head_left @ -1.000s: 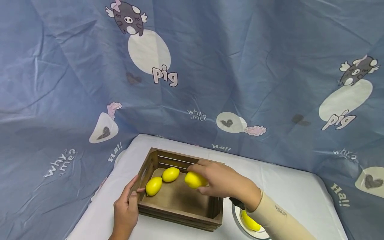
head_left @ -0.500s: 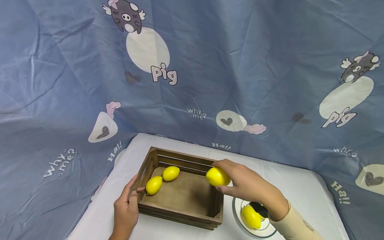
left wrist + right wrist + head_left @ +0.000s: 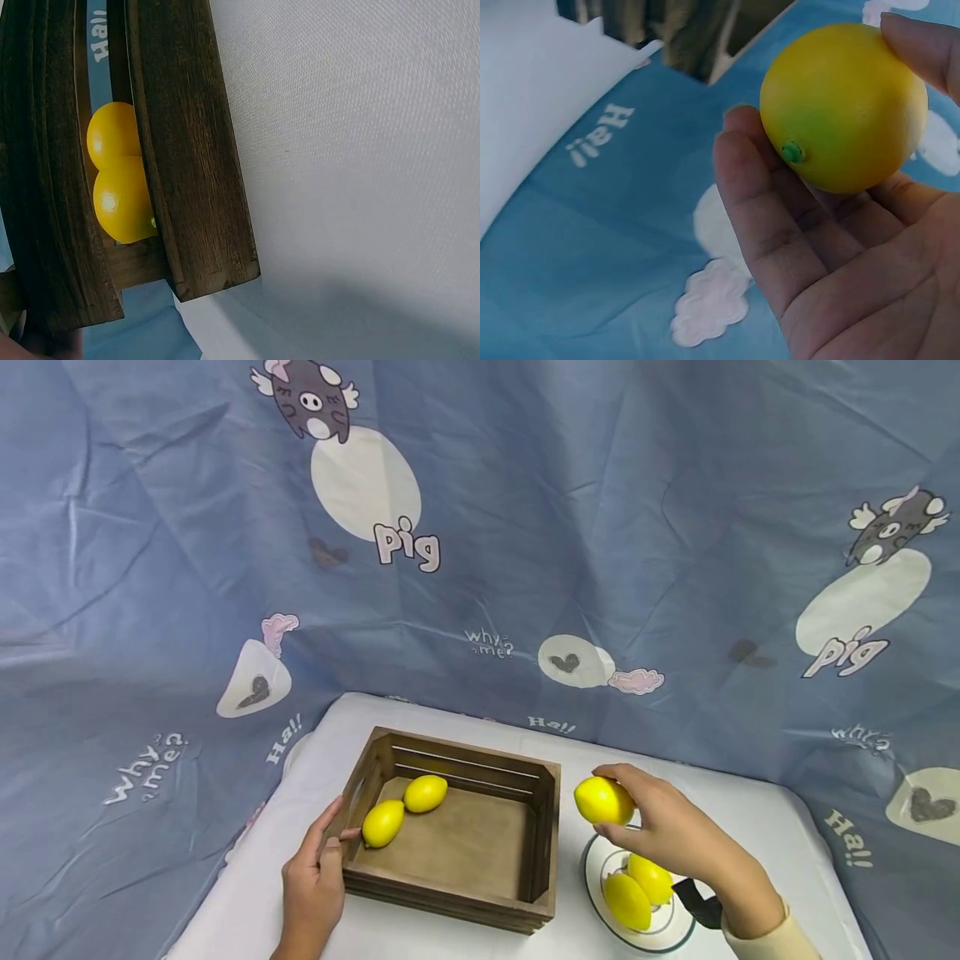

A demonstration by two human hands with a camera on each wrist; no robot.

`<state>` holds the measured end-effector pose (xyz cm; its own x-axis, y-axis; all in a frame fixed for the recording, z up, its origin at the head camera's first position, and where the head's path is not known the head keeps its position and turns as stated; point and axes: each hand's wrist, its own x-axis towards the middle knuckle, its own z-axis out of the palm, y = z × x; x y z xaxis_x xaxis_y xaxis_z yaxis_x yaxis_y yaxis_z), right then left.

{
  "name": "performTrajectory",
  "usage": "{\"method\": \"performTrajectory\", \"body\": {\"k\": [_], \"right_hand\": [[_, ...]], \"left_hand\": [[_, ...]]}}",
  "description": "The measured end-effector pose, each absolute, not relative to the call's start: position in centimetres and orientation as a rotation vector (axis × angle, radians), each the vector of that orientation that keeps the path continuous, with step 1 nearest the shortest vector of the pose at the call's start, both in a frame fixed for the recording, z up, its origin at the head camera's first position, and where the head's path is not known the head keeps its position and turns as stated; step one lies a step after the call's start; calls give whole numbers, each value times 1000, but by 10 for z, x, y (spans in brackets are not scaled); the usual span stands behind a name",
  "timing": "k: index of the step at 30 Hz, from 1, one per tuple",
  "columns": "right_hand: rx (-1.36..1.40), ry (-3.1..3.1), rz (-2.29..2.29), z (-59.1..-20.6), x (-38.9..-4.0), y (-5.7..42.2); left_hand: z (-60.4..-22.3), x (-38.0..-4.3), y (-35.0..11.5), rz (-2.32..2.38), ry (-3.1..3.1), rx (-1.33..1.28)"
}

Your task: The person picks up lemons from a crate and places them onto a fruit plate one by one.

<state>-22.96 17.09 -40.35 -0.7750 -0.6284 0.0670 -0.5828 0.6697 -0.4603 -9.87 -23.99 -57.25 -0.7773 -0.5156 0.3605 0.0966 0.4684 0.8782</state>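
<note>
My left hand (image 3: 313,875) grips the left end of a brown slatted wooden crate (image 3: 450,900), a finger showing through to the inside. In the left wrist view only a bit of this hand (image 3: 41,346) appears, at the bottom left corner beside the crate's dark slats (image 3: 196,165). Two lemons (image 3: 383,823) lie together at the crate's left side. My right hand (image 3: 663,822) holds another lemon (image 3: 602,800) in the air, right of the crate and above the plate's far edge. In the right wrist view, thumb and fingers clasp that lemon (image 3: 844,109), its green stem end facing out.
A round white plate (image 3: 595,870) with a dark rim stands right of the crate, bearing two lemons (image 3: 628,902). A black strap (image 3: 699,903) hangs at the right wrist. The white cloth-covered table (image 3: 757,843) meets a blue printed curtain (image 3: 480,568) behind.
The right hand has carried its lemon from over the crate's interior rightward, out past the crate's right wall. Both lemons on the plate now show. The left hand keeps its grip on the crate.
</note>
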Motion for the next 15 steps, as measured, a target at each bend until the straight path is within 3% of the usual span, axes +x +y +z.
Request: {"method": "performTrajectory", "body": {"k": [15], "right_hand": [[-828, 2752, -663, -449, -235, 197]], "left_hand": [[-571, -99, -241, -1325, -2119, 340]]}}
